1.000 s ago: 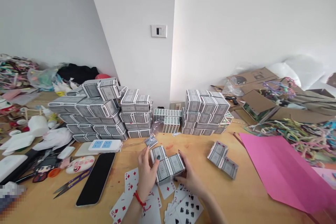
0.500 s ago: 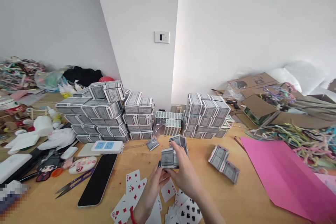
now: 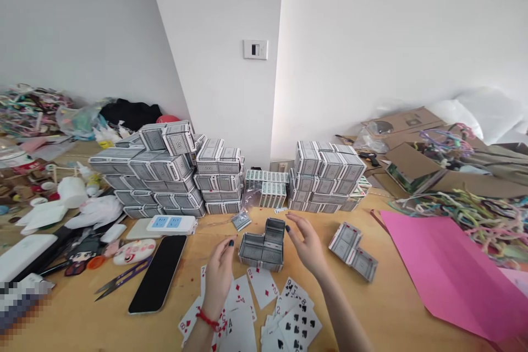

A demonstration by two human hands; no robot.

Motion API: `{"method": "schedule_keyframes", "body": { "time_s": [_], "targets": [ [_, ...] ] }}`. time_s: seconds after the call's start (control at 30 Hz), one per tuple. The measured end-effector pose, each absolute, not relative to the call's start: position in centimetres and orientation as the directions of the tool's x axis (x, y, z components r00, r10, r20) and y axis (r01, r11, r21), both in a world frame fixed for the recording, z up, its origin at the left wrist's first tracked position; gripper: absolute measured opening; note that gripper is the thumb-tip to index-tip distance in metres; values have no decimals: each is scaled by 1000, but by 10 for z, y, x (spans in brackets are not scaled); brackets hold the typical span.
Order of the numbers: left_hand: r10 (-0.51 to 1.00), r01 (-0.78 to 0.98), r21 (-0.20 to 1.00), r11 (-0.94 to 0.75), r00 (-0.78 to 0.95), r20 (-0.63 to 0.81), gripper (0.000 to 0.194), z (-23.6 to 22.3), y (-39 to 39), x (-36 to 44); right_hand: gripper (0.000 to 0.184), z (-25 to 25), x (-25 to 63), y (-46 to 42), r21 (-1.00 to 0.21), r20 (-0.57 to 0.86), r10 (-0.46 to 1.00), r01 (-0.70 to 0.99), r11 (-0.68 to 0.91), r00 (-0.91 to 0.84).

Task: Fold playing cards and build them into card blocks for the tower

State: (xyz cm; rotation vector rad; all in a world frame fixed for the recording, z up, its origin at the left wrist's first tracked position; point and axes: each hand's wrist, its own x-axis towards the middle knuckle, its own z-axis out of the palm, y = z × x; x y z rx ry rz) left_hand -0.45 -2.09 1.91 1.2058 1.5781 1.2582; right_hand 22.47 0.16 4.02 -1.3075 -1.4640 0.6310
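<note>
An L-shaped open box folded from grey-backed playing cards [image 3: 252,256] rests on the wooden table between my hands, its compartments facing up. My left hand [image 3: 220,275], with a red cord bracelet on the wrist, is just left of the box, fingers extended and holding nothing. On the other side my right hand [image 3: 307,246] is open with its fingers apart, close to the box's right edge. Loose face-up cards [image 3: 264,287] lie spread in front of the box, partly hidden by my left hand and wrist. Further right sits a similar angled card piece [image 3: 353,253].
Card-block stacks stand behind, at left [image 3: 160,170], centre-left [image 3: 218,181] and right [image 3: 325,176]. A black phone [image 3: 159,275], purple-handled scissors [image 3: 124,278] and a power strip [image 3: 171,224] lie left. Pink paper [image 3: 449,269] and a cardboard box [image 3: 416,168] are at right.
The card box, tilted up in both hands before, now sits on the table with its open side up. Both hands have let go and moved apart to either side.
</note>
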Motion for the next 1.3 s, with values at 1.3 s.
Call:
{"method": "schedule_keyframes", "body": {
  "time_s": [1.3],
  "targets": [
    [999,-11,999,-31,27,31,31,-13,53,27,41,1,212,18,-954,76,965,300,-3,252]
  ]
}}
